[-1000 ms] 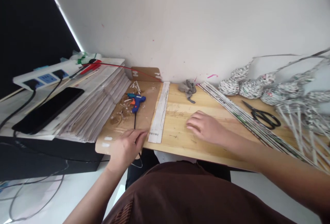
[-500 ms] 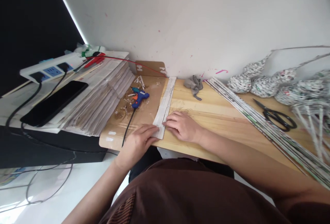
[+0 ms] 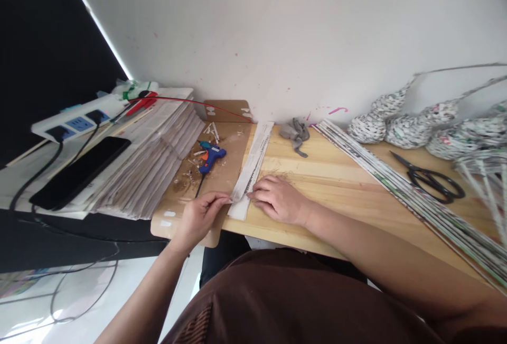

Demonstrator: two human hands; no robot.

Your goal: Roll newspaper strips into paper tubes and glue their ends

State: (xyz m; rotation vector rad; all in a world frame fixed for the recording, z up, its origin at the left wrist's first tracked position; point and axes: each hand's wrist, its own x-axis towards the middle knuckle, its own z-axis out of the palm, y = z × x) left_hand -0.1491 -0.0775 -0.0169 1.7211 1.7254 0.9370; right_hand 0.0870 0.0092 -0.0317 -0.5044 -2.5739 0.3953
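A long strip of printed newspaper (image 3: 256, 154) lies at a slant on the wooden table, running from the wall to the front edge. My left hand (image 3: 203, 216) pinches the strip's left edge near its front end, thumb and fingers closed and the edge slightly lifted. On the other side, my right hand (image 3: 279, 198) rests on the table with curled fingers closed at the strip's right edge. Left of the strip, a blue glue gun (image 3: 212, 158) lies on a sheet of brown cardboard (image 3: 227, 175) among paper scraps.
A tall stack of newspaper (image 3: 158, 159) carries a black phone (image 3: 81, 172) and a power strip (image 3: 79, 119). A grey rag (image 3: 295, 135) lies by the wall. To the right are rolled paper sticks (image 3: 372, 172), black scissors (image 3: 430, 183) and woven paper gourd shapes (image 3: 368, 127).
My left hand has shifted left and its fingers have closed in a pinch on the strip's edge. More print shows along the strip. My right hand stays nearly in place.
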